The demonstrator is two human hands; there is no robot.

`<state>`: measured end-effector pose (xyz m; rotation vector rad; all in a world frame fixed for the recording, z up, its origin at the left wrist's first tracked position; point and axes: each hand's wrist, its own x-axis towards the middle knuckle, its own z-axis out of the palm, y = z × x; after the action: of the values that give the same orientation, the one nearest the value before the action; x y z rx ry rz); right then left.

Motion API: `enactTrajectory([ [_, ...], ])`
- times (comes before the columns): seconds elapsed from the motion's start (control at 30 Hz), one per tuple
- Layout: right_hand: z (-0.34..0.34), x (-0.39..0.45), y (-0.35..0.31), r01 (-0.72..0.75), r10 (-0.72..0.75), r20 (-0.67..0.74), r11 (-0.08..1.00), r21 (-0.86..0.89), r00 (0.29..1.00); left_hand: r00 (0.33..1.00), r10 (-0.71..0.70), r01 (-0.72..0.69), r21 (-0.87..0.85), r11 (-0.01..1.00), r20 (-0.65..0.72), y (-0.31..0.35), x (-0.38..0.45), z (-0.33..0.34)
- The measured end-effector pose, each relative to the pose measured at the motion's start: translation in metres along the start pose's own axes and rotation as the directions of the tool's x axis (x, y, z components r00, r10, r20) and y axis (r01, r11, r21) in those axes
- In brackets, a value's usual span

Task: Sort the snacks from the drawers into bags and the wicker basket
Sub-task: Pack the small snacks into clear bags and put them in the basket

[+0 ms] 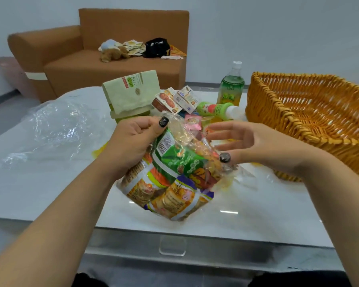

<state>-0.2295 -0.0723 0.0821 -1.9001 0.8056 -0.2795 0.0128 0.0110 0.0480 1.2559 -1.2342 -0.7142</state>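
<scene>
Several bright snack packets bulge the clear bag (170,179), crumpled.

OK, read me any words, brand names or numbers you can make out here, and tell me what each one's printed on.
None of the print reads clearly.
Pale green bag: a red-and-green label with characters, too blurred.
Standing green bottle: a small brand mark, too small.
Green snack packet in the clear bag: a barcode, digits unreadable.
Biscuit boxes: printing too small.
Lying bottle: label blurred.
</scene>
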Motion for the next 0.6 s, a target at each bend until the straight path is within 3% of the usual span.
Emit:
enactTrajectory([
  [0.1, 0.015, 0.003, 0.001, -0.076, 0.088, 0.105, 0.991, -0.113, 0.991, 1.0, -0.006, 0.007, -0.026, 1.0, 0.029, 0.002, -0.005, 0.01],
  [0.17, 0.025, 0.006, 0.006, -0.12, 0.132, 0.127, 0.988, -0.095, 0.983, 1.0, -0.02, 0.02, -0.067, 0.998, 0.009, 0.002, -0.007, 0.013],
  [0.37, 0.032, 0.002, 0.009, -0.037, 0.037, 0.081, 0.999, 0.0, 0.996, 0.993, -0.097, 0.09, -0.092, 0.992, -0.066, 0.001, -0.016, 0.016],
  [0.6, 0.042, -0.014, 0.008, 0.016, -0.018, -0.053, 0.999, -0.038, 0.998, 0.963, 0.213, -0.15, 0.329, 0.932, -0.165, 0.011, -0.028, 0.03],
])
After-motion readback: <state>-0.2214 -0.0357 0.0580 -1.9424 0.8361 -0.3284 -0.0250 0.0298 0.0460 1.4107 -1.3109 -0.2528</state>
